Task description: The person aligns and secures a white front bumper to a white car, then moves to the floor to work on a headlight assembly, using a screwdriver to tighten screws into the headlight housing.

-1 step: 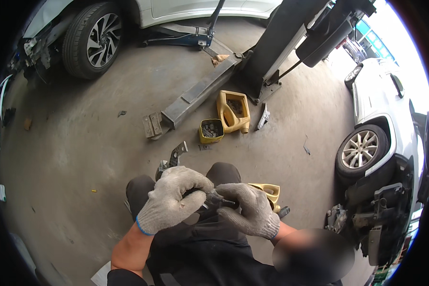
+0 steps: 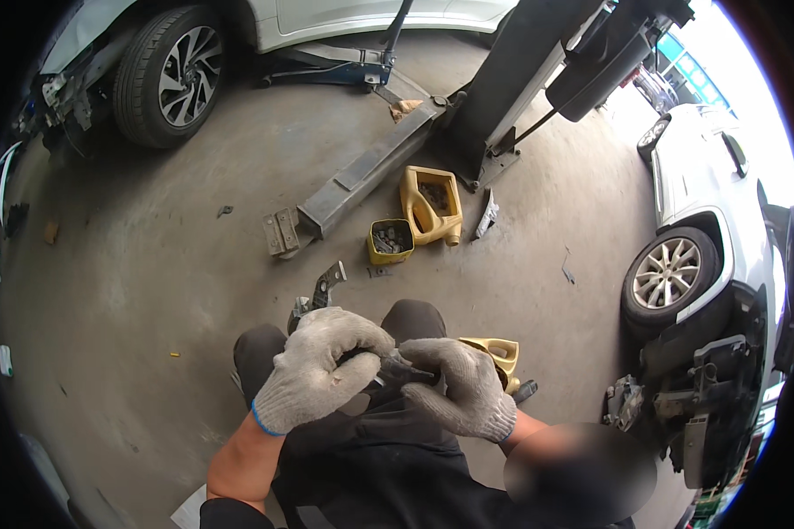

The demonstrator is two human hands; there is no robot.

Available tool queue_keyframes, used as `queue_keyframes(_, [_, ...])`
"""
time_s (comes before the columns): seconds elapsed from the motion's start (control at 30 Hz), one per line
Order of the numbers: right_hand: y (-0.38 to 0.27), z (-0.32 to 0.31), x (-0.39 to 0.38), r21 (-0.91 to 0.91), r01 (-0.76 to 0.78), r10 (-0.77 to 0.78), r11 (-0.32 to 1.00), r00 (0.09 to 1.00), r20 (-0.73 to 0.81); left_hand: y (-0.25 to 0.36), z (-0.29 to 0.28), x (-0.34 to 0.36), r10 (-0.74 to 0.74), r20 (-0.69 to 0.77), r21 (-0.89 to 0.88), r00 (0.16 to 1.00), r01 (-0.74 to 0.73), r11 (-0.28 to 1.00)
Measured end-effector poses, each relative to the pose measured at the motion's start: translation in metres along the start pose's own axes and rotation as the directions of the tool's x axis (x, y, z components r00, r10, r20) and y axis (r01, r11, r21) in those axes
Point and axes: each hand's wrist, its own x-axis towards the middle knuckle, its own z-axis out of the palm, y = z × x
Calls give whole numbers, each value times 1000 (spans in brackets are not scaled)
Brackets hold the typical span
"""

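My left hand (image 2: 318, 366), in a grey knit work glove with a blue cuff edge, curls its thumb and fingers around a small dark part (image 2: 404, 368) above my lap. From the other side, my right hand (image 2: 459, 383), gloved alike, pinches that same part between thumb and fingers. Most of the part is covered by the gloves, so its kind cannot be made out. Just beyond my left hand, a metal bracket with holes (image 2: 331, 280) sticks up, its lower end hidden behind the glove.
Ahead on the floor stand a small yellow tub of metal bits (image 2: 391, 256) and a cut-open yellow jug (image 2: 430, 231). A steel lift arm (image 2: 362, 176) runs to the lift post (image 2: 503, 106). White cars (image 2: 706, 176) flank the area; another yellow jug (image 2: 500, 353) sits by my right hand.
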Motion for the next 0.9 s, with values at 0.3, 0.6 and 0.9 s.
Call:
queue_keyframes(0.3, [4, 11, 9, 27, 120, -118, 992, 992, -50, 2, 1, 4, 21, 7, -33, 1000, -20, 999])
queue_keyframes(0.6, [6, 17, 12, -132, 202, -213, 970, 974, -76, -1, -11, -5, -190, 143, -270, 971, 223, 937])
queue_keyframes(0.9, [3, 13, 14, -198, 210, -220, 958, 975, -35, -21, 7, -6, 456, 0, 280, 890, -438, 855])
